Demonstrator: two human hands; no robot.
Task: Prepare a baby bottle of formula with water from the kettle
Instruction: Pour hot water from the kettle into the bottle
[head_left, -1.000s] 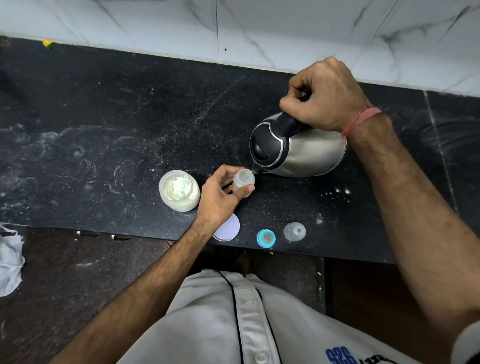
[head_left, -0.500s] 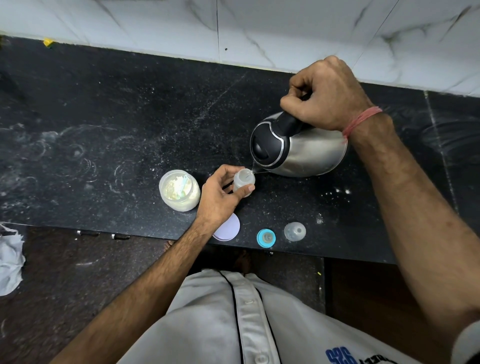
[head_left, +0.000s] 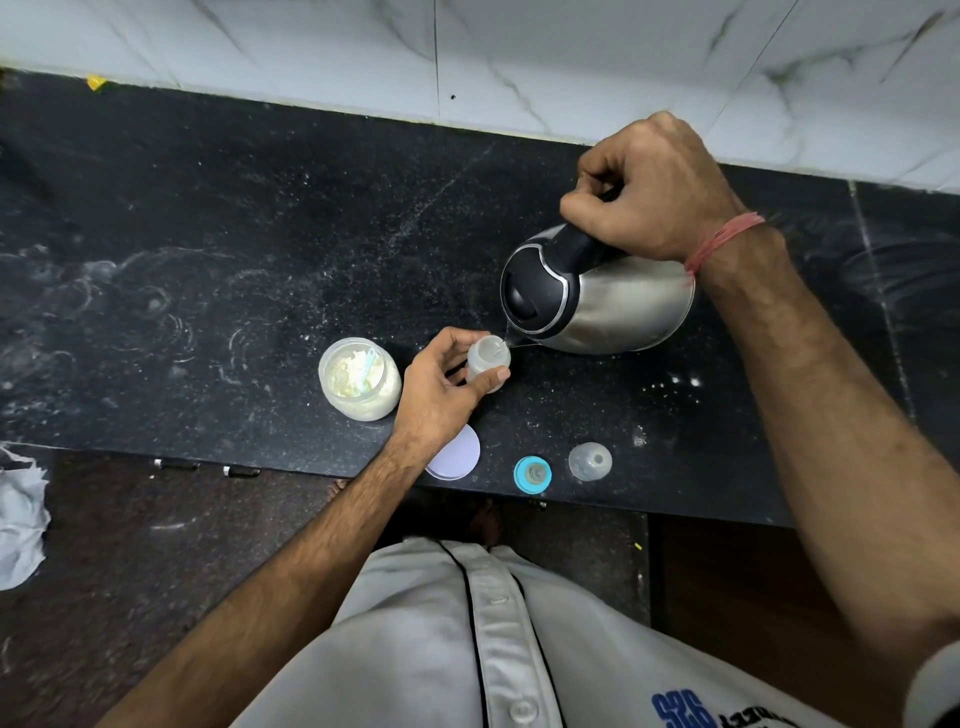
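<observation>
Tilting toward the left, the steel kettle (head_left: 602, 296) is hanging over the black stone counter (head_left: 234, 249) with its spout right at the mouth of the small clear baby bottle (head_left: 487, 368), and a thin thread of water is showing between them. The right hand (head_left: 654, 195) is clenching the kettle's black handle, a red thread band (head_left: 722, 241) sitting on that wrist. The left hand (head_left: 441, 387) is gripping the bottle, thumb on its near side and fingers round the far side, keeping it upright on the counter. Just left of that hand an open jar of formula powder (head_left: 359, 378) is standing with a light blue scoop (head_left: 370, 364) in it. Near the counter's front edge are lying a white lid (head_left: 457, 457), partly under the left wrist, a blue bottle collar with teat (head_left: 532, 474) and a clear bottle cap (head_left: 589, 461).
</observation>
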